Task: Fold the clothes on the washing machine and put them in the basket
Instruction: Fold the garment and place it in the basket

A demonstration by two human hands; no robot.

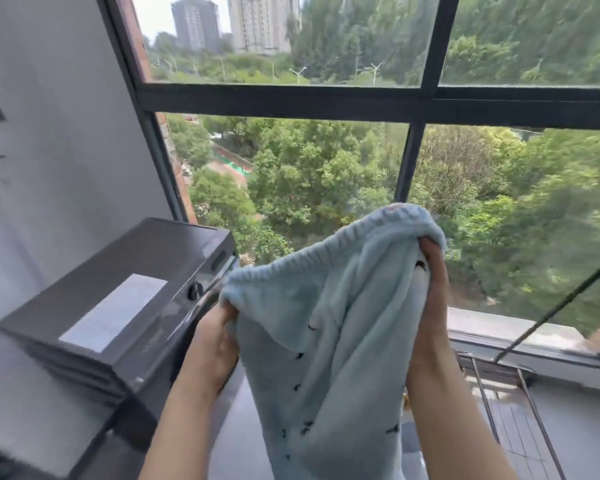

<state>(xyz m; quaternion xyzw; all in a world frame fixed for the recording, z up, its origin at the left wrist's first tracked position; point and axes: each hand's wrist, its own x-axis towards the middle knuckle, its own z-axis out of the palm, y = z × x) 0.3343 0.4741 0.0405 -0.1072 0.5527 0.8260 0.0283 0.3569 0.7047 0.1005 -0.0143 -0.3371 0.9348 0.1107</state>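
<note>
Garment: one pale blue fleecy garment (pixel 329 341) with a ribbed knit edge along the top and small dark marks scattered over the fabric; held up in the air in front of the window, hanging down between both forearms, to the right of the machine and not touching it.
Left hand (pixel 219 336): fingers curled round the garment's lower left corner, gripping it.
Right hand (pixel 430 289): raised higher, fingers closed on a bunched fold at the upper right of the ribbed edge.
Washing machine (pixel 118 299): dark grey, at left against the white wall (pixel 49 133); a pale rectangular label (pixel 113 311) on its top (print too blurred to read).
Window (pixel 326 98): dark frame, large panes; trees and tall buildings outside.
Rack (pixel 510 410): metal rails low at right, under the sill.
Basket: cannot tell where it stands.
</note>
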